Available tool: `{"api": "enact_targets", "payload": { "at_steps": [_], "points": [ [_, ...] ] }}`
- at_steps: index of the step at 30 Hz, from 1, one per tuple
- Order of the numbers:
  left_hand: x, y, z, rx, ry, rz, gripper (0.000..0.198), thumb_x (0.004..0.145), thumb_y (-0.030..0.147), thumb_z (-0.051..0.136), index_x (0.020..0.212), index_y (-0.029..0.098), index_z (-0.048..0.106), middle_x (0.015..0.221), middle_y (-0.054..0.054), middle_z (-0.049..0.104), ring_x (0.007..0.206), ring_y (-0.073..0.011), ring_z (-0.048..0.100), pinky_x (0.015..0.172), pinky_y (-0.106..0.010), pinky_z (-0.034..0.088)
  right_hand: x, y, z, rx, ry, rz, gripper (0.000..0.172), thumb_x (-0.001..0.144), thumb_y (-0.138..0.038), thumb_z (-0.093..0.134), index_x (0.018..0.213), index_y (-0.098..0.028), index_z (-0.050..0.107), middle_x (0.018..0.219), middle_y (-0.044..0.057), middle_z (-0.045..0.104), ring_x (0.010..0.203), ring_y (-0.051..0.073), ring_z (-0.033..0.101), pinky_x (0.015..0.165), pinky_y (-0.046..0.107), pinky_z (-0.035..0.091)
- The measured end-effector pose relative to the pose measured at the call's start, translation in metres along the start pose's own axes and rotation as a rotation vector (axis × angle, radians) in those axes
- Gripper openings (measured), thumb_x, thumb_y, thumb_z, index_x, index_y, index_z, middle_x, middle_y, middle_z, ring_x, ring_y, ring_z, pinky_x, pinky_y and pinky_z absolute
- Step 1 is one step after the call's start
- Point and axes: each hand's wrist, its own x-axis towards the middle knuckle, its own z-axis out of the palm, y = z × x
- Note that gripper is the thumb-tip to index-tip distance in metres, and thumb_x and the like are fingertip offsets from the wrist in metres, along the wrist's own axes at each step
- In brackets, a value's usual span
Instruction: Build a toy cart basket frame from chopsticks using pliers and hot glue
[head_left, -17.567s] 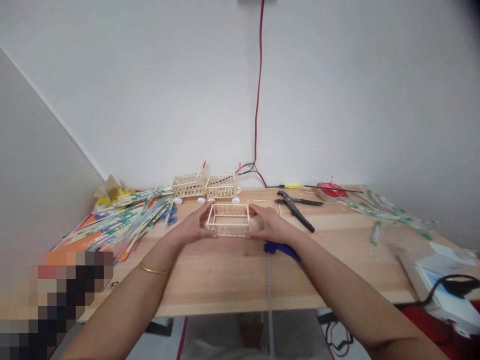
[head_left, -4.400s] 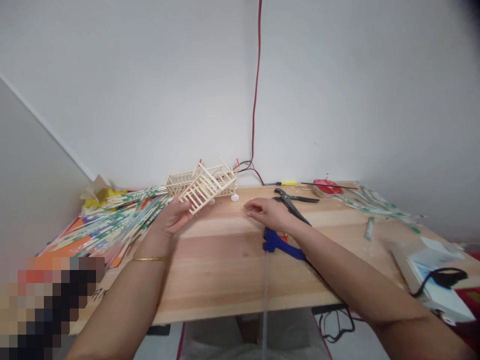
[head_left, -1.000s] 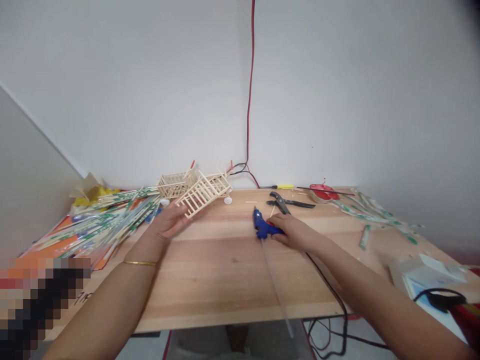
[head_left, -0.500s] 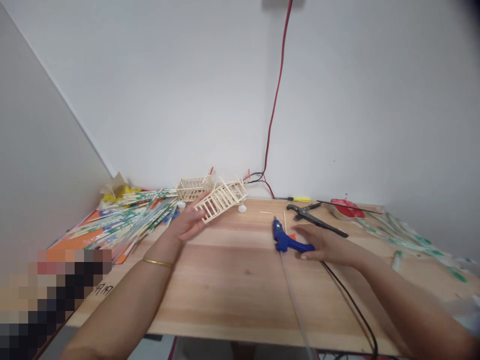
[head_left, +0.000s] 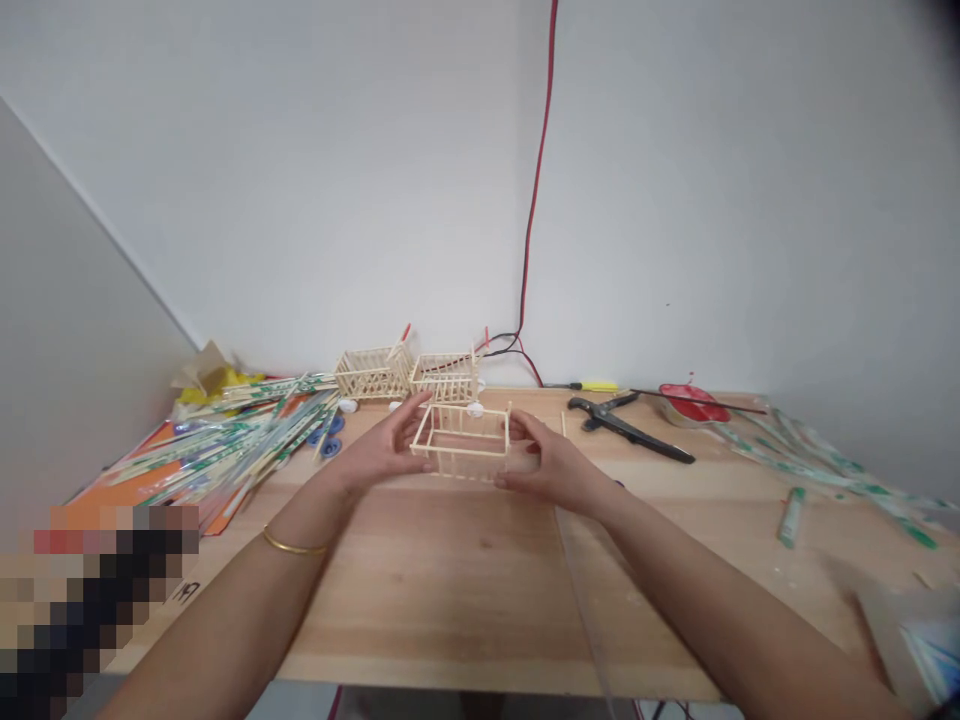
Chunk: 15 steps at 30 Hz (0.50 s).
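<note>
A small open box frame made of thin pale wooden sticks is upright just above the wooden table. My left hand grips its left end with curled fingers. Its right end is held by my right hand. Behind the frame, two finished stick carts with white wheels stand by the wall. The blue glue gun is hidden behind my right hand.
A heap of green-and-white wrapped chopsticks on orange paper fills the left side. Black pliers, a yellow-handled screwdriver and a red lid lie at the back right. More wrappers lie at the right. A red-black cable runs down the wall.
My right hand left the blue glue gun and came to the frame's right end. The frame, tilted in my left hand before, is now level between both hands.
</note>
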Motion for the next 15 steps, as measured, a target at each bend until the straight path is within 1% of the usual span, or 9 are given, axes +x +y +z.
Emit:
{"api": "enact_targets", "payload": {
  "at_steps": [3, 5, 7, 10, 13, 15],
  "points": [
    [0.002, -0.003, 0.002, 0.287, -0.036, 0.003, 0.106, 0.057, 0.026, 0.08, 0.144, 0.024, 0.02, 0.15, -0.011, 0.025, 0.136, -0.0278, 0.027, 0.111, -0.041, 0.024, -0.001, 0.014, 0.005, -0.065, -0.035, -0.022, 0.072, 0.062, -0.034, 0.074, 0.125, -0.021, 0.042, 0.121, 0.009, 0.056, 0.112, 0.024, 0.052, 0.09, 0.036, 0.041],
    [0.003, -0.006, 0.003, 0.498, -0.048, -0.003, 0.106, 0.056, 0.03, 0.08, 0.144, 0.022, 0.023, 0.15, -0.011, 0.025, 0.137, -0.0281, 0.024, 0.113, -0.042, 0.019, -0.001, 0.021, 0.007, -0.136, -0.045, -0.035, 0.072, 0.06, -0.033, 0.074, 0.123, -0.02, 0.043, 0.12, 0.009, 0.056, 0.111, 0.024, 0.051, 0.09, 0.036, 0.04],
    [0.004, -0.008, 0.004, 0.63, -0.062, -0.015, 0.105, 0.056, 0.033, 0.08, 0.143, 0.02, 0.024, 0.15, -0.011, 0.027, 0.137, -0.0281, 0.026, 0.113, -0.042, 0.018, -0.002, 0.024, 0.009, -0.253, -0.026, -0.026, 0.074, 0.057, -0.036, 0.076, 0.122, -0.02, 0.045, 0.118, 0.011, 0.056, 0.112, 0.027, 0.049, 0.091, 0.039, 0.037],
    [0.004, -0.009, 0.005, 0.709, -0.067, -0.016, 0.108, 0.055, 0.034, 0.08, 0.144, 0.021, 0.02, 0.149, -0.011, 0.029, 0.135, -0.0274, 0.03, 0.112, -0.04, 0.022, -0.002, 0.024, 0.011, -0.416, 0.009, 0.003, 0.077, 0.052, -0.044, 0.079, 0.119, -0.021, 0.048, 0.116, 0.012, 0.056, 0.113, 0.031, 0.045, 0.091, 0.045, 0.032],
    [0.005, -0.011, 0.006, 0.748, -0.063, -0.016, 0.111, 0.054, 0.035, 0.08, 0.145, 0.021, 0.018, 0.148, -0.011, 0.032, 0.133, -0.0284, 0.033, 0.109, -0.04, 0.026, -0.002, 0.022, 0.011, -0.468, -0.01, 0.008, 0.072, 0.053, -0.045, 0.078, 0.115, -0.022, 0.049, 0.112, 0.012, 0.057, 0.111, 0.031, 0.045, 0.089, 0.043, 0.03],
    [0.006, -0.013, 0.006, 0.767, -0.056, -0.026, 0.112, 0.054, 0.035, 0.079, 0.145, 0.02, 0.016, 0.147, -0.012, 0.033, 0.132, -0.0296, 0.036, 0.108, -0.04, 0.029, -0.002, 0.021, 0.012, -0.485, -0.013, 0.02, 0.074, 0.053, -0.046, 0.078, 0.116, -0.021, 0.048, 0.11, 0.012, 0.057, 0.11, 0.031, 0.045, 0.088, 0.042, 0.03]
  ]
}}
